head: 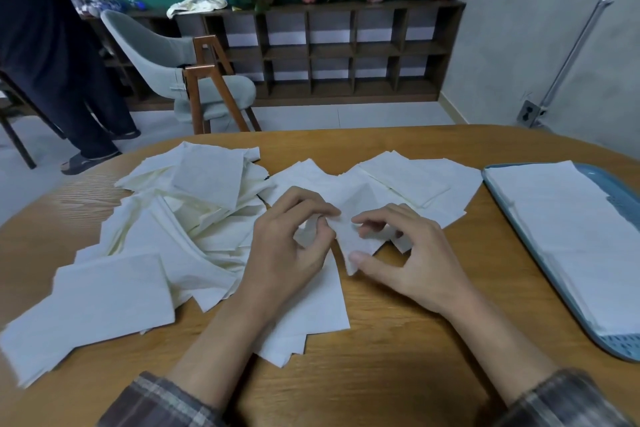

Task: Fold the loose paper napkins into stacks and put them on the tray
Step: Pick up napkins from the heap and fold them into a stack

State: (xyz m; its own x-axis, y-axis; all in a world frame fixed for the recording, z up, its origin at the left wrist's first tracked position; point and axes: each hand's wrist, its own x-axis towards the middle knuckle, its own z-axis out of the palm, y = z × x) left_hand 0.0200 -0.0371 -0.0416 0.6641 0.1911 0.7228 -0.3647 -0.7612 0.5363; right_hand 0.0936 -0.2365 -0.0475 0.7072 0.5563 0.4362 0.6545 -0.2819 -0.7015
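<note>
Both left hand (287, 248) and right hand (414, 265) pinch one crumpled napkin (353, 241) near the stacked tray (621, 345)

txt: none legible | labels/brands/nos: none

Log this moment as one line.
left hand, right hand: pinch napkin | loose pile: left | tray: holds stack

White paper napkins (180, 218) lie in a loose, messy heap on the left half of the table (398, 340). One crumpled napkin (349, 239) sits in the middle, pinched by the left hand (287, 246) and right hand (408, 260). A blue tray (620, 347) at the right edge holds a flat white stack (571, 236).
</note>
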